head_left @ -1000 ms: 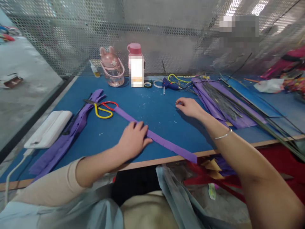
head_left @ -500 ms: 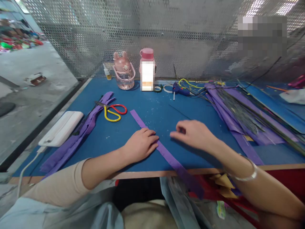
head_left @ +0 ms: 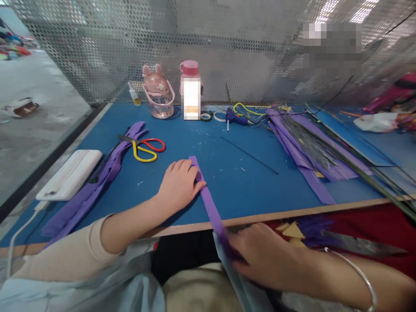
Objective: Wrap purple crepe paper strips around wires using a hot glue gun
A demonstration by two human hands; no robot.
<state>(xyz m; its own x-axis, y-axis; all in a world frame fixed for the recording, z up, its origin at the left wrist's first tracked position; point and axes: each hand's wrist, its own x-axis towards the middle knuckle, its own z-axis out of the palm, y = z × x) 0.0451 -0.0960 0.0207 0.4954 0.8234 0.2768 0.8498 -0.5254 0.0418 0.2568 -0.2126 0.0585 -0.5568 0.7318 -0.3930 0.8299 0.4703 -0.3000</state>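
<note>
A narrow purple strip [head_left: 209,203] of thin crinkled material runs from the blue tabletop over its front edge. My left hand [head_left: 178,184] rests on the table at the strip's upper part, with its fingers curled and its thumb across the strip. Below the table edge, my right hand [head_left: 260,255] is closed around the lower end of the strip; motion smears its fingers. Scissors [head_left: 146,149] with one yellow and one red handle lie beyond my left hand. A thin dark wire [head_left: 250,155] lies to the right of the strip.
Left stands a white power bank [head_left: 69,175] with a cable, beside a purple bundle [head_left: 97,186]. Two pink bottles [head_left: 159,102], tape rolls [head_left: 219,115] and a blue glue gun [head_left: 238,117] line the back. Purple sheets [head_left: 292,143] with dark stems lie right.
My right hand has come down from over the table and taken the strip's lower end. My left hand has shifted up towards the strip's top end. The view has turned slightly right.
</note>
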